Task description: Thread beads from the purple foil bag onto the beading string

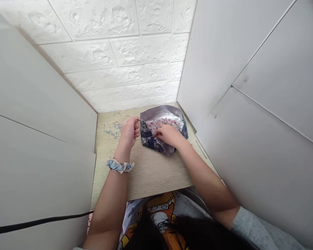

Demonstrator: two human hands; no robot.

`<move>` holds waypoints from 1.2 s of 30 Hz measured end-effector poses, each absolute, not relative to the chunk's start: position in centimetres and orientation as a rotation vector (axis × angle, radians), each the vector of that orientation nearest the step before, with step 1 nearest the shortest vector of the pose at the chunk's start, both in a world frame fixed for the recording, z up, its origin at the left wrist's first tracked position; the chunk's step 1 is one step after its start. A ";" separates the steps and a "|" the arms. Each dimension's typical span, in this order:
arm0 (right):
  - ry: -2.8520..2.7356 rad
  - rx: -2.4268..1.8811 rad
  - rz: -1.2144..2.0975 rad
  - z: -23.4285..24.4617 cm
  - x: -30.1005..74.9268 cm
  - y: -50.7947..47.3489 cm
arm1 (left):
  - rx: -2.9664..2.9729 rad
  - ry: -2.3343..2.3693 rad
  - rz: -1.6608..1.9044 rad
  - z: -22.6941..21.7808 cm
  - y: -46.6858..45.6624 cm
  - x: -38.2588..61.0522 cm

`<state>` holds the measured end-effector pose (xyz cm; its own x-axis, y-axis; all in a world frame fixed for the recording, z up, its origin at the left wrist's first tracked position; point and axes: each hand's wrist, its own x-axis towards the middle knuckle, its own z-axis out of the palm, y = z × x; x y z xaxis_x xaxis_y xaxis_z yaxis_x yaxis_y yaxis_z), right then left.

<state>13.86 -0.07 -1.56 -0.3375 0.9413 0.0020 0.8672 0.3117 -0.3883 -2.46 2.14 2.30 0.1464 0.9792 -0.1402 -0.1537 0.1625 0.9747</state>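
Observation:
A dark blue patterned bag with a silvery lining (169, 111) lies opened out on the wooden table. Inside it is a heap of small pink, red and clear beads (169, 121). My right hand (168, 134) reaches over the bag's near side, its fingertips drawn together down at the beads; what they pinch, if anything, is too small to make out. Just left of the bag, my left hand (130, 131) is closed, thumb against the curled fingers, and whatever is in it is hidden. Beyond the left hand lies a pale beaded strand (111, 129).
A white brick-patterned wall (130, 76) closes off the back. Grey-white panels rise at the left (41, 114) and right (250, 139) of the narrow table (156, 175). A black cable (41, 221) runs in at lower left. A blue scrunchie (120, 166) circles my left wrist.

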 end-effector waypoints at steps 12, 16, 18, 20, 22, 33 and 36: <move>-2.375 -1.718 0.441 -1.7 13.2 0.0 | 1.153 1.082 1.080 1.9 2.1 -1.6; -2.285 -1.698 0.444 -1.5 13.2 -0.2 | 1.177 1.078 1.139 1.3 2.3 -1.5; -2.171 -1.658 0.431 -1.3 13.3 -0.3 | 1.183 1.078 1.127 1.4 2.2 -1.5; -2.032 -1.602 0.436 -0.9 13.4 -0.4 | 1.177 1.072 1.080 1.6 2.0 -1.5; -1.885 -1.542 0.486 -0.6 13.5 -0.4 | 1.154 1.086 1.039 1.9 1.7 -1.3; -1.099 -1.069 1.149 -0.8 12.5 0.3 | 1.484 1.234 1.062 1.2 1.7 -0.6; -0.940 -0.926 1.311 -0.9 12.2 0.4 | 1.517 1.232 1.071 1.2 1.6 -0.6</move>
<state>12.15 0.38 -0.95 0.0330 0.9989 0.0334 -0.3518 0.0429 -0.9351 -0.58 1.60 1.18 0.1354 0.9867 0.0898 0.2259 -0.1190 0.9668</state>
